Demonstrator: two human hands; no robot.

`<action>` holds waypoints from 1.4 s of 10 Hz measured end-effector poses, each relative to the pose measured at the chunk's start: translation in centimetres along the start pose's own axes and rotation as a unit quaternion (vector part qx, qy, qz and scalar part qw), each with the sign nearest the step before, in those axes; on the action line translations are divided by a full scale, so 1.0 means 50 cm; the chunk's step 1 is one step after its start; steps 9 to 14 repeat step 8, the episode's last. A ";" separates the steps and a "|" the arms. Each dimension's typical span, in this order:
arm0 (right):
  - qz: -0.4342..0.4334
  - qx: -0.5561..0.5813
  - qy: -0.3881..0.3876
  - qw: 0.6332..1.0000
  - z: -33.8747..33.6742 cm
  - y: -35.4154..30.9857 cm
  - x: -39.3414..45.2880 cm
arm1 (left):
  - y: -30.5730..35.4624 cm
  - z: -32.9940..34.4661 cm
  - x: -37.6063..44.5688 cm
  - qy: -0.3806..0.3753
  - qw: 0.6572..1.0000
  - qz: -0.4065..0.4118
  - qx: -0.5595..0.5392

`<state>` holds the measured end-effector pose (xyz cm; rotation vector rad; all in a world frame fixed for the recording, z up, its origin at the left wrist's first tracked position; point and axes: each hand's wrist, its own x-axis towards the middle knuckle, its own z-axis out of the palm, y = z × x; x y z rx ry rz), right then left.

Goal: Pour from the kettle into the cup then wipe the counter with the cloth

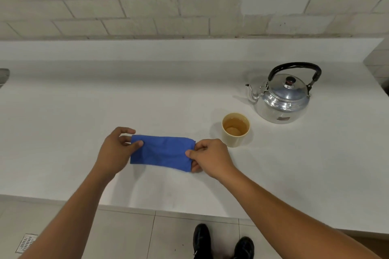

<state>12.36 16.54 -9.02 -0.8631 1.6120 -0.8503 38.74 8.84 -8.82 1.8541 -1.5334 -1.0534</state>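
On the far left, a grey metal thing [4, 76] pokes in at the edge of the picture. It is cut off, so I cannot tell what it is. Down on the floor there is a small metal drain grate [27, 243].

Next comes the left hand [116, 150]. Its thumb and fingers are closed in a pinch on the left end of the folded blue cloth [162, 152]. The cloth lies flat on the long white stone counter [84, 107], near the front edge. The right hand [210, 159] pinches the right end of the cloth the same way, thumb on top and fingers tucked under it.

Just to the right of that hand stands the small round cream cup [235, 129]. It has brownish drink in it, so the pouring looks done. Behind it and to the right sits the shiny silver metal kettle with a black handle [283, 98], upright, lid on, spout pointing left. It is near the cup but not touching it.

What is left is the wiping, or the end of it. I cannot tell if the counter has been wiped yet. I see no wet spots or spills, but the top is pale and hard to read. The fingers under the cloth are hidden. A pair of black shoes [223, 242] shows at the bottom.
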 end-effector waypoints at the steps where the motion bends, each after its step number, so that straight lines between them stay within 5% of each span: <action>1: -0.008 -0.024 0.021 0.999 0.019 -0.009 0.034 | 0.001 -0.009 0.043 0.007 1.000 0.006 0.015; 4: -0.057 -0.208 0.103 0.971 0.044 0.015 0.085 | -0.014 0.020 0.100 0.004 0.990 0.023 0.137; 7: -0.126 -0.222 0.129 0.958 0.053 0.024 0.077 | -0.023 0.017 0.107 0.012 0.985 0.032 0.172; 8: -0.149 -0.248 0.134 0.948 0.050 0.025 0.068 | -0.014 0.020 0.098 0.033 0.974 0.099 0.202; 14: -0.149 -0.248 0.134 0.948 0.050 0.025 0.068 | -0.014 0.020 0.098 0.033 0.974 0.099 0.202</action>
